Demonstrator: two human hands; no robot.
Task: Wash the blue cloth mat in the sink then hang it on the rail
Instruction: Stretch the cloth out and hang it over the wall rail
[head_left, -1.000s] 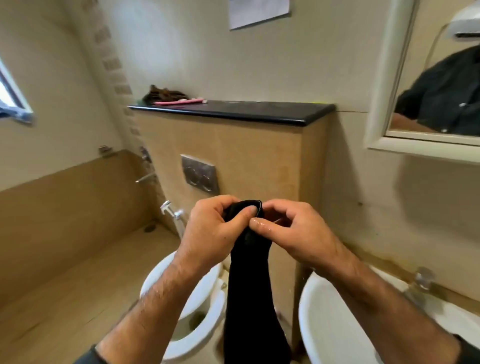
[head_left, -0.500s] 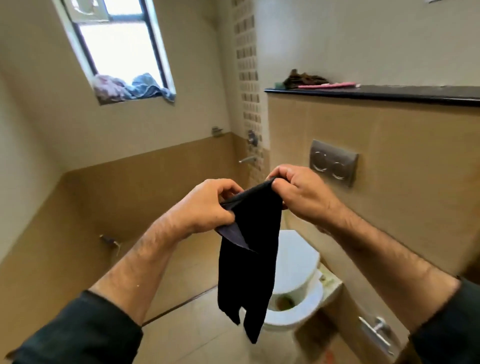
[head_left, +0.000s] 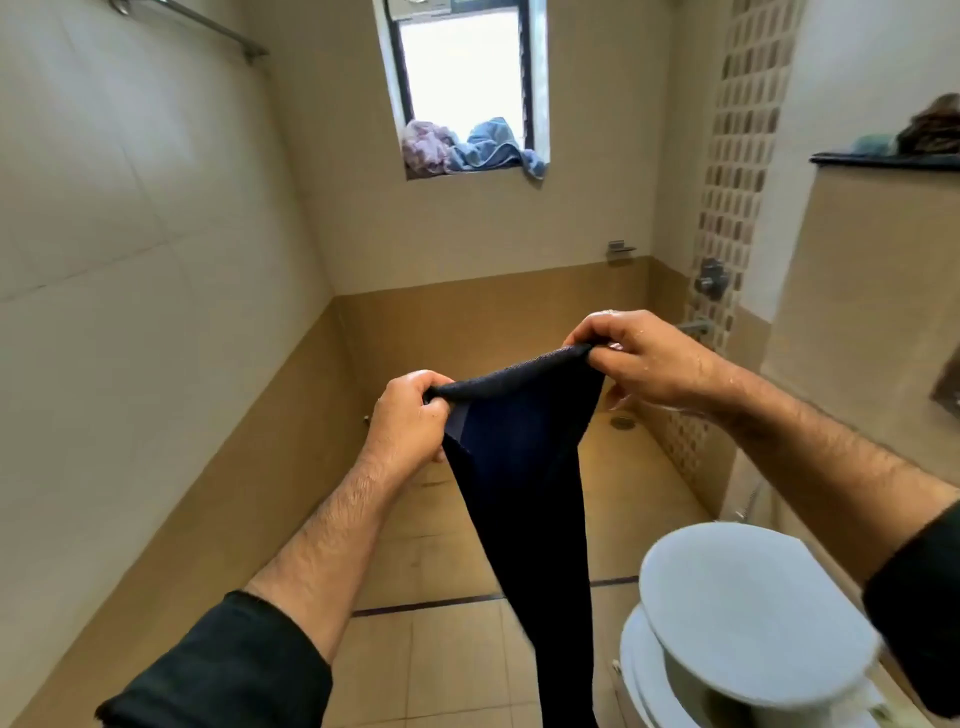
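The dark blue cloth mat hangs in a long wet strip in front of me, its top edge stretched between both hands. My left hand pinches the left end of that edge. My right hand, wet and a little higher, pinches the right end. The cloth's lower end runs out of the bottom of the view. A metal rail is fixed high on the left wall, well above and left of the hands. The sink is out of view.
A white toilet with its lid down stands at the lower right. Crumpled cloths lie on the window sill ahead. Taps sit on the right wall, a floor drain beneath them. A dark shelf is at the far right.
My view has swung left from the sink and toilet wall toward the window and the rail wall. Both hands have drawn apart, spreading the cloth's top edge wider.
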